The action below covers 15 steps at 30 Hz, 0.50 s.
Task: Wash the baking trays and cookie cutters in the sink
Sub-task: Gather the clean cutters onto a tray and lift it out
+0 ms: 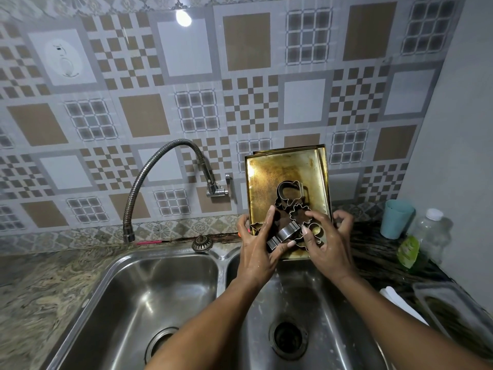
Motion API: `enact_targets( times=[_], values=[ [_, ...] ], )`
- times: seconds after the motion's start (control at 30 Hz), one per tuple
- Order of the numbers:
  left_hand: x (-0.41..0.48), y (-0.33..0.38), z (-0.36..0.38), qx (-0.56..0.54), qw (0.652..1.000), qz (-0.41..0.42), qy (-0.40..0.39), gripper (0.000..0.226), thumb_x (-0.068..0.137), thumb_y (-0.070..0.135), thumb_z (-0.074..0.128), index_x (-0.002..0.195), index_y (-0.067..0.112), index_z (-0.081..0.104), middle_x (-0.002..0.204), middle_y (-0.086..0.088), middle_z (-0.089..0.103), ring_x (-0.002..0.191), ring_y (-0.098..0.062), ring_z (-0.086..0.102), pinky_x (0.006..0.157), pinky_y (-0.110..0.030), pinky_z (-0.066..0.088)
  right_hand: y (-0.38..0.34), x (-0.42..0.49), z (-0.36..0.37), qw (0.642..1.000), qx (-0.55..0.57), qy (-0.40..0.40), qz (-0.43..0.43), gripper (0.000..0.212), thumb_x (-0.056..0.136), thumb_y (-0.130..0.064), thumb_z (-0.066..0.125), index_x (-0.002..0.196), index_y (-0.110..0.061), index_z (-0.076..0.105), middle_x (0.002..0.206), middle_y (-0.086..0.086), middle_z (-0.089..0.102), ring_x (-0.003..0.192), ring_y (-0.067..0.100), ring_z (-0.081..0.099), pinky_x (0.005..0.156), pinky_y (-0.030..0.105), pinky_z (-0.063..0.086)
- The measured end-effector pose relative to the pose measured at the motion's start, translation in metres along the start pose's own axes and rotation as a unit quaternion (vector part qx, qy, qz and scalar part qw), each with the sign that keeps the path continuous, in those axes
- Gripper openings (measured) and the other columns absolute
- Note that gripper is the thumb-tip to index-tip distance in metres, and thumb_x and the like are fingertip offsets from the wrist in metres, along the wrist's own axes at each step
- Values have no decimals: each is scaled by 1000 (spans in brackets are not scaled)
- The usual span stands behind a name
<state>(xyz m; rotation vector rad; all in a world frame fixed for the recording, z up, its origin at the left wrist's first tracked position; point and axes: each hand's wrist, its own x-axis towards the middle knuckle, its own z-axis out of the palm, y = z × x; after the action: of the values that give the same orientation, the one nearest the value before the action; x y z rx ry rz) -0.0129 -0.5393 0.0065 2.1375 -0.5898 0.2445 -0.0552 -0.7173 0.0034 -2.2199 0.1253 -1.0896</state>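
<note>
Wall: tiles (144, 116) in brown, white and grey checks run behind the sink, and a lamp glares off them near the top.
Counter: marbled beige stone (40, 295) lies left of the sink, with darker streaked stone on the right.
Tap: a ribbed metal hose (149, 169) arches from the wall fitting, its nozzle hanging over the back edge of the counter.
Sink: a steel double sink (221, 265). The left bowl (149, 289) shows its round drain. The right bowl (306, 297) has a darker drain and pale flecks on its floor.
Baking trays: stacked gold-coloured trays (269, 177), tilted up toward the wall over the back of the right bowl. The top one is stained brown and mottled. Whether the lower edge rests on the rim cannot be told.
Cookie cutters: dark metal cutters (286, 233) lie heaped on the lower half of the top tray. One is round with a handle, another flower-shaped, and a star sits at the left.
Left hand: the left hand (256, 244) grips the trays' lower left edge, with fingers curled over the cutters.
Right hand: the right hand (329, 244) grips the lower right edge, its thumb and forefinger on the cutters and its other fingers wrapped behind.
Cup: a teal cup (397, 218) stands upright by the wall. Its contents are not visible.
Bottle: a clear bottle (429, 233) with a white cap holds green liquid low down.
Tub: a clear plastic tub (448, 303) sits at the right edge of the view.
</note>
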Motion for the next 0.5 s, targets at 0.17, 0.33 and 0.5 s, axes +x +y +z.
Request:
enact_targets(
  times=[0.17, 0.33, 0.5],
  values=[
    [2, -1, -1, -3, 1000, 1, 4, 91, 84, 55, 74, 149, 67, 12, 154, 19, -12, 147, -34, 29, 117, -44, 33, 0, 2, 1, 1000, -2, -1, 0, 36, 85, -24, 75, 120, -28, 67, 121, 5, 29, 98, 1, 31, 76, 6, 34],
    [1, -4, -2, 6, 1000, -3, -1, 90, 83, 58, 73, 148, 68, 11, 155, 19, -15, 147, -34, 29, 118, -45, 33, 2, 1, 5, 1000, 0, -4, 3, 36, 85, -24, 75, 120, -27, 67, 120, 6, 30, 97, 2, 31, 77, 8, 36],
    [-2, -6, -5, 13, 1000, -5, -6, 88, 84, 59, 71, 148, 68, 12, 156, 14, -12, 144, -35, 34, 117, -45, 35, 1, -3, 7, 1000, 0, -4, 0, 37, 84, -21, 77, 119, -24, 68, 117, 7, 31, 85, -2, 33, 72, 9, 37]
  ],
)
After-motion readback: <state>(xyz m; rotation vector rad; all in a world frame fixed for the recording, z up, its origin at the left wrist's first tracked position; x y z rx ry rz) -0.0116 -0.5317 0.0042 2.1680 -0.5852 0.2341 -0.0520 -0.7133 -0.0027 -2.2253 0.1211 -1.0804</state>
